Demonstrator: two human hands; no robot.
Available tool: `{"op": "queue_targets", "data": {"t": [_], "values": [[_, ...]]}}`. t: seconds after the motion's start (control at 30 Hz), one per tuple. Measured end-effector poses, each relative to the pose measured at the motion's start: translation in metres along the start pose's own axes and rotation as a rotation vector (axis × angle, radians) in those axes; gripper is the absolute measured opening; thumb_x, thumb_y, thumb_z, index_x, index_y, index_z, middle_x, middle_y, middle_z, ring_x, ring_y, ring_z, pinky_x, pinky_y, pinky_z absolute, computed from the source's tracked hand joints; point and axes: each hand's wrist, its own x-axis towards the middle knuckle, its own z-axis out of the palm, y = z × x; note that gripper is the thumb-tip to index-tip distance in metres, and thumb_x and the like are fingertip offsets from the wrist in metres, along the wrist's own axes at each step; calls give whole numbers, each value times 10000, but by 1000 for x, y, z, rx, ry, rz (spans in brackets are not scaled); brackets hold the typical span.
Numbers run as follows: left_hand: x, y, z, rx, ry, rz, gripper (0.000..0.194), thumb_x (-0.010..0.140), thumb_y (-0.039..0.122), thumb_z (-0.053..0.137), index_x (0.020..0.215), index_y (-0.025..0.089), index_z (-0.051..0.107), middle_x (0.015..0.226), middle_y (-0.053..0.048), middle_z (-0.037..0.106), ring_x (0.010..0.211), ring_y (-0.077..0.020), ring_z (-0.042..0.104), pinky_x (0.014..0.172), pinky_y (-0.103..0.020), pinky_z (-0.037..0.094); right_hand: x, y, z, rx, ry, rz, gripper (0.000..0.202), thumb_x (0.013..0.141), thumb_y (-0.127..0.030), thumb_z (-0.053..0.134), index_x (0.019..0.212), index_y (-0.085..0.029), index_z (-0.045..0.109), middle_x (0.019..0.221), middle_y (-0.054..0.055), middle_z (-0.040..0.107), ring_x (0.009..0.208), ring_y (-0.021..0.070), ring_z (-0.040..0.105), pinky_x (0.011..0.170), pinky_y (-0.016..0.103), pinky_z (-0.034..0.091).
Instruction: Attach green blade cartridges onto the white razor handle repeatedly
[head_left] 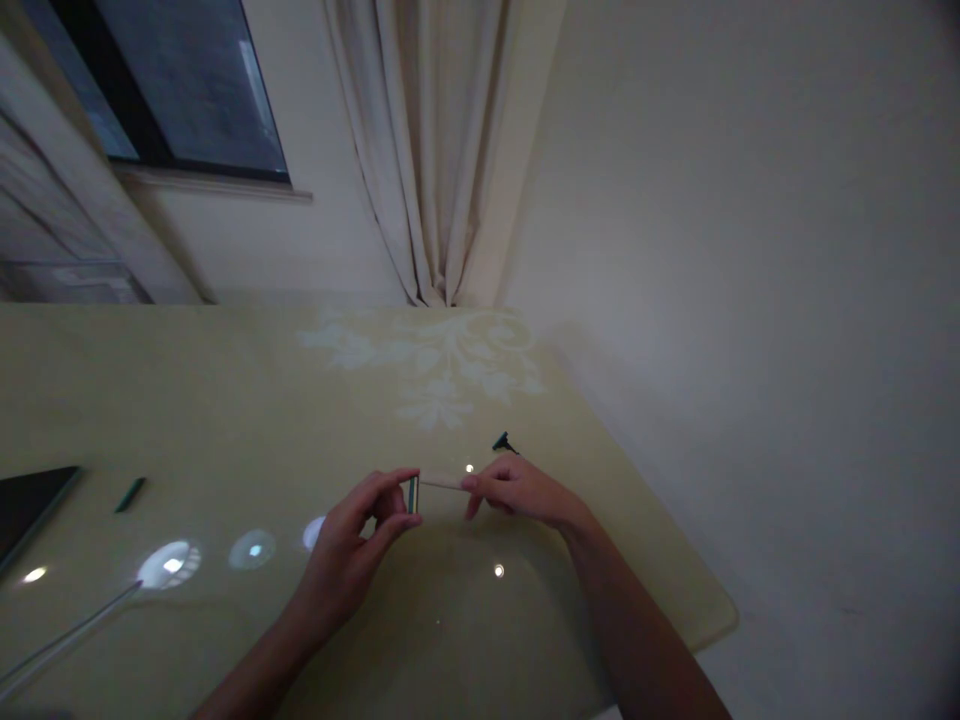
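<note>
Green and yellow edges are showing on the small piece [413,496], which is standing upright in the left hand [351,535], over the near half of the table [450,660]. Its thumb is gripping the near end and the forefinger the far end, with a narrow gap between them. On the right, the right hand [523,490] is pinching a pale stick [442,484] between closed fingertips, and the stick is pointing left to the piece.

I am judging the piece light, stiff and perhaps smooth, so its two ends are offering the safest hold; the stick is looking light and easy to snap. Whether its tip is touching the piece, I cannot tell. Right fingers are hiding the stick's other end. Beyond them, a dark tool [502,440] is lying partly covered, and a black panel [34,508] is being cut off at left.
</note>
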Motion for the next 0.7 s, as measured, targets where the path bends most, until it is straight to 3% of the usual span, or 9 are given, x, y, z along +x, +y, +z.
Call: {"op": "queue_targets", "data": {"t": [0.3,0.7], "values": [[1,0,0,-10,21,-17,318,913,258,743,1231,252,765,769,36,614,684,-138,618,659,-249,504,3,-1,5,-109,33,28,706,997,-750,545,881,-134,871,495,-53,410,472,85,355,515,263,260],[0,3,0,-37,31,-34,307,901,263,747,1205,238,775,766,29,617,686,-144,627,653,-248,514,3,1,2,9,28,54,680,973,-747,585,905,-129,861,488,-61,416,456,83,339,499,252,260]]}}
